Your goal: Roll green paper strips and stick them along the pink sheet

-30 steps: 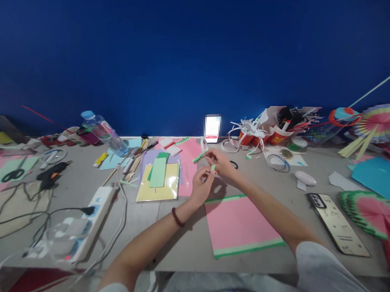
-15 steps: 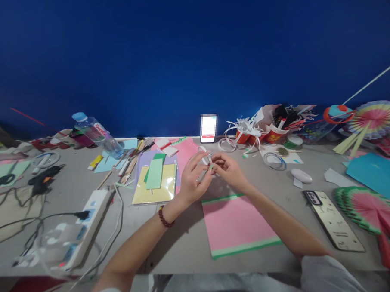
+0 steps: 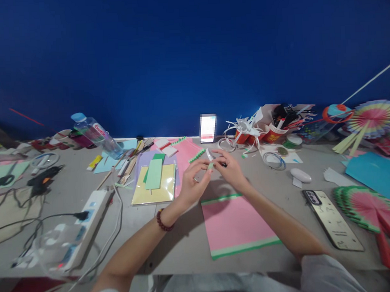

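Both hands meet above the table, just beyond a pink paper sheet (image 3: 240,226) with green bands along its near and far edges. My left hand (image 3: 195,182) is closed, its thumb and fingers pinching a small light green paper piece (image 3: 210,166). Fingertips of my right hand (image 3: 230,170) close on the right end of that same piece. A narrow white strip (image 3: 208,154) rises curved just behind the fingertips; which hand it belongs to I cannot tell. Left of the hands, light green paper strips (image 3: 154,173) lie on a wrapped yellow paper pack (image 3: 142,193).
A lit phone (image 3: 208,130) leans at the wall. Another phone (image 3: 334,221) and a watermelon-coloured paper fan (image 3: 362,207) lie right. Left are a power strip (image 3: 88,224) with cables, a glue gun (image 3: 44,178) and a tilted bottle (image 3: 97,135). Red cups (image 3: 273,134) stand back right.
My left fingers have lowered and drawn together, showing more of the green piece and a green zigzag strip behind. The white strip now stands curved above the fingertips.
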Tool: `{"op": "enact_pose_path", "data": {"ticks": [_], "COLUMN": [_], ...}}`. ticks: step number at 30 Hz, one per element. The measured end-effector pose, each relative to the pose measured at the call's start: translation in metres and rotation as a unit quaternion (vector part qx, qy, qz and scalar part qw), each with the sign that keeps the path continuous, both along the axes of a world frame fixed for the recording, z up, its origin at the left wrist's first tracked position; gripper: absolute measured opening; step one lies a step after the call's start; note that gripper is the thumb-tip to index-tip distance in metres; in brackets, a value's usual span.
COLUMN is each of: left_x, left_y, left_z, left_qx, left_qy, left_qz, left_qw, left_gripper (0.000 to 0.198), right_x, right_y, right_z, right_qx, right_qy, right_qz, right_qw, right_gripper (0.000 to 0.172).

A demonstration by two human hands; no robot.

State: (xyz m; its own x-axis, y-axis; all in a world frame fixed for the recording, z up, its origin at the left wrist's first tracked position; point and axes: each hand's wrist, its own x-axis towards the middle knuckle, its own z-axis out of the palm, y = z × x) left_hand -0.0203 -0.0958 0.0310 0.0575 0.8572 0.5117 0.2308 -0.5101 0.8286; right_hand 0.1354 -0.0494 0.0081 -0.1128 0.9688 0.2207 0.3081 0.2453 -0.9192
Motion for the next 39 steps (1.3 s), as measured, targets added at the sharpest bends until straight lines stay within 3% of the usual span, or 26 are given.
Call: {"op": "enact_pose_path", "data": {"ticks": [6, 11, 16, 19, 28, 34, 39], "left_x": [-0.009, -0.021, -0.031, -0.035, -0.035, -0.033, -0.031], "left_y": [0.01, 0.02, 0.03, 0.033, 0.032, 0.033, 0.033], "left_z": [0.0, 0.006, 0.01, 0.011, 0.014, 0.013, 0.008], "left_qx": [-0.021, -0.019, -0.18, -0.23, -0.215, -0.245, -0.264], "left_qy": [-0.042, -0.051, -0.19, -0.229, -0.215, -0.282, -0.326], "left_qz": [0.016, 0.094, 0.02, 0.004, 0.025, -0.006, -0.027], "left_qw": [0.999, 0.994, 0.965, 0.946, 0.952, 0.928, 0.908], "left_gripper": [0.019, 0.012, 0.016, 0.016, 0.022, 0.05, 0.033], "right_x": [-0.005, -0.003, 0.0, 0.0, 0.002, -0.002, -0.006], "right_y": [0.002, 0.006, 0.002, -0.003, -0.019, -0.031, -0.036], "right_z": [-0.007, -0.004, 0.009, 0.017, 0.044, 0.045, 0.046], "right_qx": [-0.052, -0.135, -0.206, -0.221, -0.202, -0.174, -0.156], "right_qy": [0.115, 0.173, 0.249, 0.268, 0.234, 0.165, 0.136], "right_qz": [0.029, 0.011, 0.044, 0.067, 0.068, 0.08, 0.083], "right_qw": [0.992, 0.976, 0.945, 0.935, 0.949, 0.967, 0.975], "right_gripper": [0.023, 0.032, 0.035, 0.034, 0.037, 0.031, 0.028]}}
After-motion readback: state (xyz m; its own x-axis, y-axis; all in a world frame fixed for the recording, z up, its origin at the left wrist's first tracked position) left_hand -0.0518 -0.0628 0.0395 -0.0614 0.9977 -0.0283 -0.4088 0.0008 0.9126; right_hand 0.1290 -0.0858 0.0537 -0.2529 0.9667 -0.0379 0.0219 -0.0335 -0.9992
